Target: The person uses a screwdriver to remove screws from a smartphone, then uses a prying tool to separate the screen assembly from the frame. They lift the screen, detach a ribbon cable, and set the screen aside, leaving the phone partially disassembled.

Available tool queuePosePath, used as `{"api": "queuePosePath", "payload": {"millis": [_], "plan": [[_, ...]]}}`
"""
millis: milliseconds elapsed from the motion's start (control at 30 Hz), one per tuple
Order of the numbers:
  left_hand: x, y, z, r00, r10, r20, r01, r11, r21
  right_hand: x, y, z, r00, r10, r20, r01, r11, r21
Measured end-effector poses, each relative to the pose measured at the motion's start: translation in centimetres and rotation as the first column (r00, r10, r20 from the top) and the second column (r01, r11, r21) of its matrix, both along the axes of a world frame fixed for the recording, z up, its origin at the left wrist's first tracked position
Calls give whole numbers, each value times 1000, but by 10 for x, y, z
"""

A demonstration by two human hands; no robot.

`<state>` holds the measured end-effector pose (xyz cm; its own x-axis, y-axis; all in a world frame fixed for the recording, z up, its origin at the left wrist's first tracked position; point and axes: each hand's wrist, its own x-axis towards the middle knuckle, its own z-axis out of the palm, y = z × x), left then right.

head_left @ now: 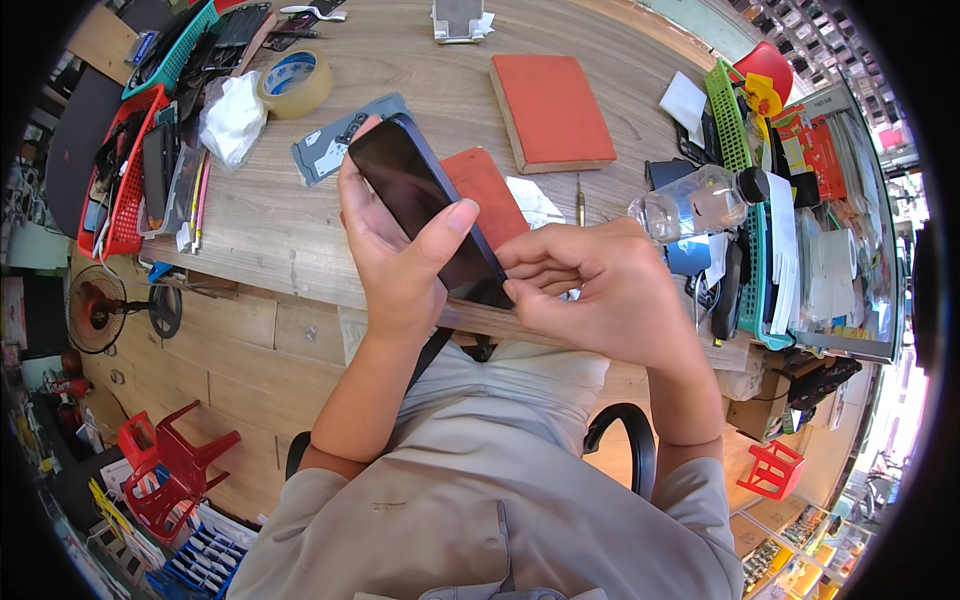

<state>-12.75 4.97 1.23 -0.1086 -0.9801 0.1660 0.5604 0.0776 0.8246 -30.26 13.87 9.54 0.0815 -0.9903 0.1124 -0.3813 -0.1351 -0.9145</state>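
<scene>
A dark smartphone (405, 185) with a black screen lies tilted in my left hand (388, 270), its thumb over the near part of the screen. Bent fingers of my right hand (615, 285) pinch at the phone's lower right edge; whether something small is between the fingertips is hidden. Behind the phone, a grey phone case (322, 158) rests on the table. A small red booklet (490, 192) is partly covered by the phone. Beside it are a crumpled white paper (535, 202) and a thin screwdriver (580, 205).
A thick red book (553, 110) and a phone stand (459, 22) sit farther back. Tape (312, 88), a white plastic bag (232, 122) and a red basket (120, 225) are at left. A clear bottle (690, 205) lies near a green basket (728, 115) at right.
</scene>
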Motion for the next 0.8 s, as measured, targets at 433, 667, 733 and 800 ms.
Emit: {"api": "queuePosePath", "payload": {"millis": [433,667,733,800], "plan": [[1,2,8,997,-71,-12,72,997,37,5,-1,7,995,4,-101,-1,1000,30],[2,2,8,994,-108,-27,110,993,44,7,-3,9,990,12,-140,-11,1000,6],[2,3,9,993,-113,-33,114,992,60,9,-5,12,991,4,-135,1,999,36],[1,3,10,992,-120,-41,122,991,63,11,-7,17,990,-12,-138,22,997,70]]}}
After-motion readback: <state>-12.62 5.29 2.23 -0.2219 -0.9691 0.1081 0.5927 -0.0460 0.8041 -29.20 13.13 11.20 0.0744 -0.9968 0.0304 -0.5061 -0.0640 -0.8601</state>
